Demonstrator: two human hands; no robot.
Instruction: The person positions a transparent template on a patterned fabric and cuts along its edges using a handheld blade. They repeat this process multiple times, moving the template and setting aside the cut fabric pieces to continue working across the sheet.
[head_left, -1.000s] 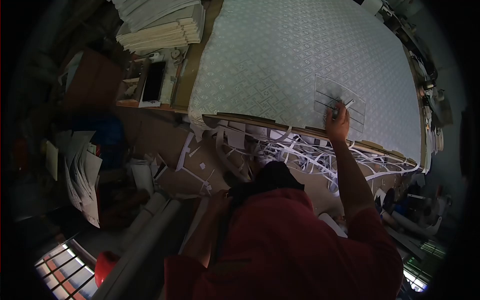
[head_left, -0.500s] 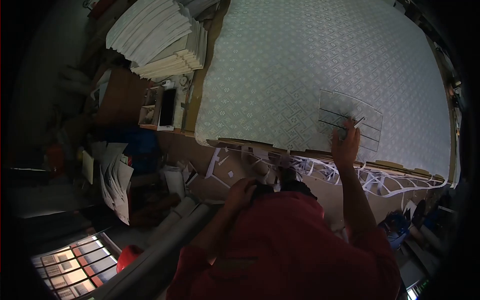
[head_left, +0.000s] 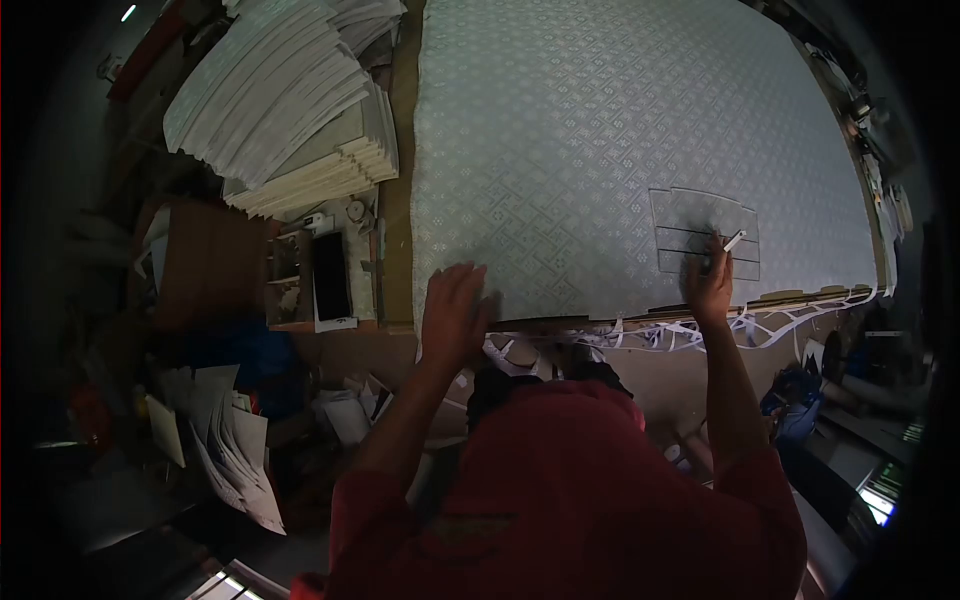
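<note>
A pale patterned fabric [head_left: 560, 150] covers the large table in front of me. A clear template [head_left: 735, 215] with dark straight lines lies on it near the front right edge. Over the template, my right hand [head_left: 712, 285] is closed on a small white stick-like tool [head_left: 736, 240], whose exact kind I cannot make out. My left hand [head_left: 455, 312] is at the front left corner of the fabric, fingers stretched out and nothing visible in it. Whether its palm presses on the fabric is hidden.
Stacks of pale sheets [head_left: 270, 90] stand left of the fabric. Below them are a wooden tray [head_left: 288, 280] and a dark flat phone-like object [head_left: 331, 275]. White strips [head_left: 640, 338] hang along the table's front edge. More loose sheets [head_left: 228, 440] lie lower left.
My left hand has moved from beside my body up to the fabric's front left edge. My right hand stays at the template with the white tool. The view has shifted slightly.
</note>
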